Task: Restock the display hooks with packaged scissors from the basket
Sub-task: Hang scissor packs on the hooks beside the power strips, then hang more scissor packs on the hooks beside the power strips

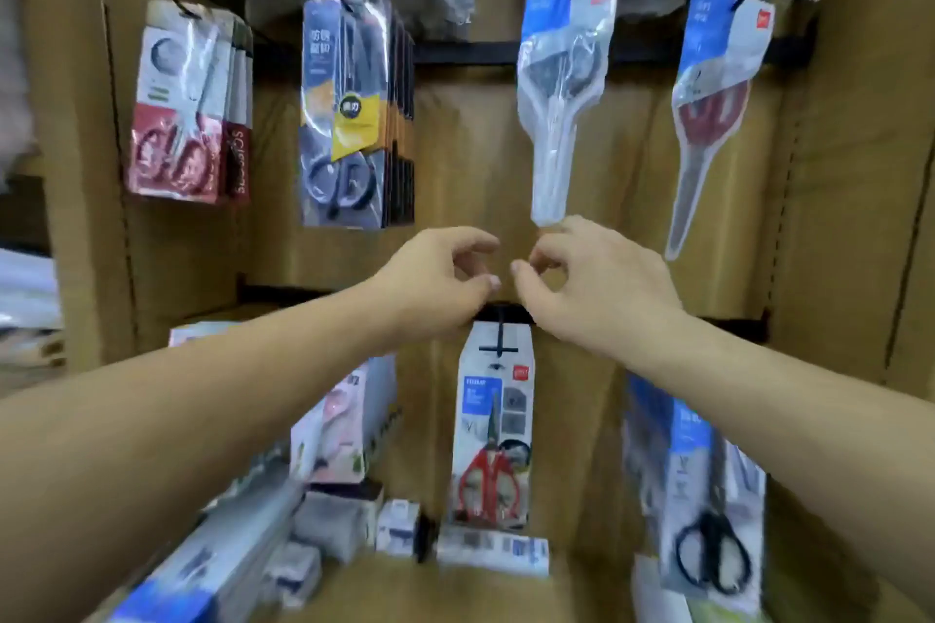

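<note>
1. Two bare forearms reach in from the lower corners. The left hand (435, 278) and right hand (597, 278) meet at mid-frame, fingertips near each other but apart.
2. Both hands have their fingers curled, thumb close to forefinger, and nothing shows between them.
3. Just below the hands, one black hook (500, 342) carries one red-handled shears pack (493, 445), hanging upright against the cardboard back panel (455, 157).
4. Three hanging packs make up the lower row: a pink-handled pack (339, 420) on the left, the red-handled shears pack in the middle, and a black-handled pack (708, 521) on the right.
5. Four groups hang in the upper row:
   - a red card stack (177, 116) at far left;
   - a blue-and-yellow card stack (349, 116) beside it;
   - one pale pouch (556, 91), its tip just above the right hand;
   - one red-handled pouch (708, 116) at far right.
   Blur hides how many cards each stack holds.
6. Several small boxes (399, 526) lie on the shelf floor beneath the lower row.
</note>
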Demonstrator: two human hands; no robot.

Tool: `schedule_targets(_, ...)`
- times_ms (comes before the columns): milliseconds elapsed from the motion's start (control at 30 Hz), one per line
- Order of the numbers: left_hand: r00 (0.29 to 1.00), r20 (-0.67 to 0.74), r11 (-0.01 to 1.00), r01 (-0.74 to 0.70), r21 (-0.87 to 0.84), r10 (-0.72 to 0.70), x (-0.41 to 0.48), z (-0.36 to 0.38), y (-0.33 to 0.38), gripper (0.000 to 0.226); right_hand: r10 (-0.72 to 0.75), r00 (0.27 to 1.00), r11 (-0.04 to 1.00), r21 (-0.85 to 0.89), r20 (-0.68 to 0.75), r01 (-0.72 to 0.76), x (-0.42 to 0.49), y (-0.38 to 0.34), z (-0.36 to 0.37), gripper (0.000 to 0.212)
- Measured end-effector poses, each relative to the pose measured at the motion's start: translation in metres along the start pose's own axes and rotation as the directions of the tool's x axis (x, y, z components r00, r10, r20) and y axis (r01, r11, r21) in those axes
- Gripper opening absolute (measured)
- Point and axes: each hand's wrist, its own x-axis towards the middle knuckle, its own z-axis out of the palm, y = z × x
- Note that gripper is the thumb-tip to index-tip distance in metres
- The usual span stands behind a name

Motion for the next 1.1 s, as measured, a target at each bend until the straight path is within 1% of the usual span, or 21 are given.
schedule_targets(67,0.996,0.059,0.997,0.063,0.034,-0.065,-0.047,0.005,-0.030,0.037,0.033,0.994,0.999,0.021,0.101,-0.035,-0.035,-0.018,0.014,0.030)
schedule_targets(133,0.983,0.121,0.989,0.135,0.057,-0.141,-0.100,0.011,-0.061,0.040,0.062,0.967,0.993,0.082,0.248,-0.084,-0.074,-0.037,0.031,0.028)
schedule_targets(200,0.958,0.197,0.977,0.202,0.062,-0.211,-0.155,0.019,-0.090,0.038,0.056,0.920,0.985,0.129,0.387,-0.114,-0.119,-0.058,0.055,0.028)
schedule_targets(300,0.899,0.296,0.947,0.307,0.097,-0.321,-0.238,0.033,-0.130,0.038,-0.012,0.832,0.968,0.215,0.554,-0.130,-0.197,-0.092,0.097,0.036)
schedule_targets(367,0.854,0.335,0.917,0.373,0.140,-0.398,-0.296,0.045,-0.156,0.041,-0.060,0.737,0.935,0.295,0.673,-0.194,-0.259,-0.115,0.125,0.036)
schedule_targets(433,0.787,0.402,0.883,0.426,0.196,-0.469,-0.355,0.054,-0.179,0.042,-0.114,0.633,0.912,0.334,0.765,-0.239,-0.325,-0.136,0.155,0.045)
schedule_targets(467,0.746,0.437,0.863,0.452,0.224,-0.504,-0.381,0.058,-0.189,0.043,-0.155,0.569,0.904,0.349,0.807,-0.249,-0.357,-0.146,0.166,0.048)
schedule_targets(533,0.638,0.492,0.802,0.521,0.291,-0.593,-0.432,0.060,-0.209,0.047,-0.251,0.437,0.888,0.385,0.863,-0.251,-0.414,-0.159,0.185,0.044)
schedule_targets(567,0.579,0.505,0.764,0.556,0.329,-0.639,-0.456,0.060,-0.218,0.046,-0.295,0.380,0.892,0.395,0.877,-0.219,-0.435,-0.163,0.187,0.042)
schedule_targets(600,0.526,0.510,0.726,0.578,0.373,-0.681,-0.479,0.060,-0.227,0.042,-0.340,0.350,0.898,0.412,0.873,-0.153,-0.454,-0.163,0.191,0.044)
schedule_targets(633,0.481,0.505,0.692,0.581,0.429,-0.716,-0.501,0.059,-0.235,0.037,-0.385,0.357,0.903,0.427,0.851,-0.045,-0.468,-0.161,0.194,0.049)
schedule_targets(667,0.449,0.497,0.667,0.561,0.491,-0.743,-0.521,0.057,-0.240,0.035,-0.422,0.387,0.898,0.435,0.820,0.057,-0.476,-0.159,0.194,0.053)
schedule_targets(700,0.425,0.481,0.642,0.519,0.565,-0.767,-0.535,0.054,-0.240,0.037,-0.428,0.423,0.898,0.427,0.799,0.102,-0.480,-0.158,0.192,0.056)
schedule_targets(733,0.416,0.455,0.614,0.466,0.637,-0.787,-0.545,0.052,-0.239,0.040,-0.410,0.457,0.907,0.405,0.790,0.114,-0.482,-0.159,0.192,0.057)
schedule_targets(767,0.427,0.438,0.604,0.427,0.674,-0.791,-0.550,0.052,-0.240,0.042,-0.362,0.453,0.930,0.353,0.815,0.107,-0.478,-0.162,0.191,0.058)
schedule_targets(833,0.446,0.456,0.629,0.411,0.660,-0.770,-0.554,0.055,-0.241,0.047,-0.251,0.329,0.968,0.234,0.910,0.094,-0.467,-0.170,0.195,0.059)
schedule_targets(867,0.441,0.479,0.646,0.421,0.637,-0.759,-0.553,0.056,-0.242,0.049,-0.190,0.277,0.981,0.170,0.942,0.095,-0.459,-0.174,0.199,0.058)
schedule_targets(933,0.415,0.518,0.660,0.544,0.519,-0.748,-0.548,0.054,-0.252,0.038,-0.066,0.140,0.994,0.053,0.988,0.092,-0.445,-0.178,0.210,0.054)
schedule_targets(1000,0.375,0.538,0.634,0.628,0.451,-0.755,-0.542,0.048,-0.268,0.023,0.004,0.012,0.999,-0.005,1.000,0.037,-0.444,-0.177,0.227,0.052)
schedule_targets(1033,0.367,0.550,0.635,0.633,0.443,-0.750,-0.537,0.045,-0.277,0.021,0.016,-0.024,1.000,-0.016,1.000,-0.022,-0.448,-0.176,0.238,0.051)
schedule_targets(1100,0.372,0.546,0.640,0.616,0.460,-0.751,-0.530,0.042,-0.296,0.025,-0.002,-0.053,0.985,-0.007,0.999,-0.170,-0.457,-0.175,0.260,0.047)
